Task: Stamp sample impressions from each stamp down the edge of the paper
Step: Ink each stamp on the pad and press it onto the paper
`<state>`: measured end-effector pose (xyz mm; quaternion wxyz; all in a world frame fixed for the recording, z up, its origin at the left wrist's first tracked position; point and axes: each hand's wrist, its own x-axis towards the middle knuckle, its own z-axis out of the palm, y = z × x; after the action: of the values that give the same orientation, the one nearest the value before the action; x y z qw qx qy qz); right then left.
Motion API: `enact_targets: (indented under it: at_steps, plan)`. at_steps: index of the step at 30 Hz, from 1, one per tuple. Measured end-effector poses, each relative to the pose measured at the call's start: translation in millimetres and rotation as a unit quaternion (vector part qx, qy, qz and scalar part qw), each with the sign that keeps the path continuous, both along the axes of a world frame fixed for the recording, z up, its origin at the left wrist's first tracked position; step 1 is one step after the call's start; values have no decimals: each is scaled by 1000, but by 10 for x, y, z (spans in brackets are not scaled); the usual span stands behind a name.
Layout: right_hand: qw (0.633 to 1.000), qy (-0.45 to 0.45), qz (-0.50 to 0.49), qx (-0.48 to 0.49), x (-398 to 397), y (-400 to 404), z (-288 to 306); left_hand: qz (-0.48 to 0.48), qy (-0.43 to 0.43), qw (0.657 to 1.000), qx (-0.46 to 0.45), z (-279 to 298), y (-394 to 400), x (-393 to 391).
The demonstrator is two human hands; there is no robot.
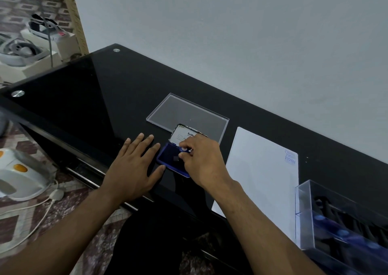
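Note:
A blue ink pad (169,159) lies open on the black glass table, its lid (183,135) raised behind it. My right hand (202,161) pinches a small blue stamp (184,149) and holds it down on the pad. My left hand (134,165) rests flat on the table just left of the pad, thumb touching its edge. A white paper sheet (260,176) lies to the right, with blue stamp impressions (290,157) at its far right edge.
A clear plastic lid (189,113) lies flat behind the ink pad. A clear box (344,226) holding several blue-topped stamps stands at the right front. The table's front edge (84,165) runs below my left hand. The wall is close behind.

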<state>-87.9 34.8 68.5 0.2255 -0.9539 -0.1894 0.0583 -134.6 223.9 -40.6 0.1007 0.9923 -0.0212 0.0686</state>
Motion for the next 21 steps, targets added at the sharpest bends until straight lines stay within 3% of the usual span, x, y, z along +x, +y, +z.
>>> enact_targets:
  at_steps: [5, 8, 12, 21]
  plan:
    - [1000, 12, 2, 9, -13, -20, -16, -1, -1, 1000, -10, 8, -7, 9]
    - [995, 19, -37, 86, -42, -48, -67, 1, -4, 999, -44, 17, 7, 17]
    - [991, -5, -64, 119, -57, -275, 12, -2, -23, 998, -65, 122, -65, 72]
    - [975, -35, -152, 158, -51, -1105, 73, -78, -45, 992, -86, 395, -852, 362]
